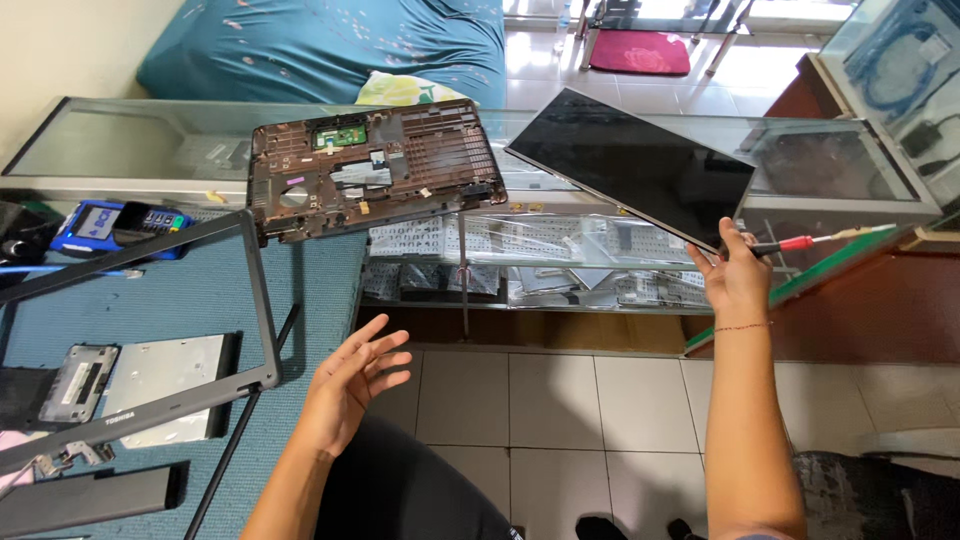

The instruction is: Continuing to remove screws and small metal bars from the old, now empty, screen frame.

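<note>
At lower left of the frame, a bezel (255, 300) lies on the blue table (310, 290). At centre, the left hand (350, 385) is held empty, fingers apart. At right, the right hand (738, 275) is clamped on 1 panel (630, 165) and 1 screwdriver (790, 245).

Single head-worn view, angled steeply down and forward. Close: forearms enter from bottom edge of frame. Blue cloth-covered work surface (310, 290) at left, long glass display counter (120, 140) across top, pale tiled floor (580, 400) lower centre.

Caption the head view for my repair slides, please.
Right hand lifts a bare laptop screen panel with a red-handled screwdriver; left hand hovers open beside the bezel frame.
</note>
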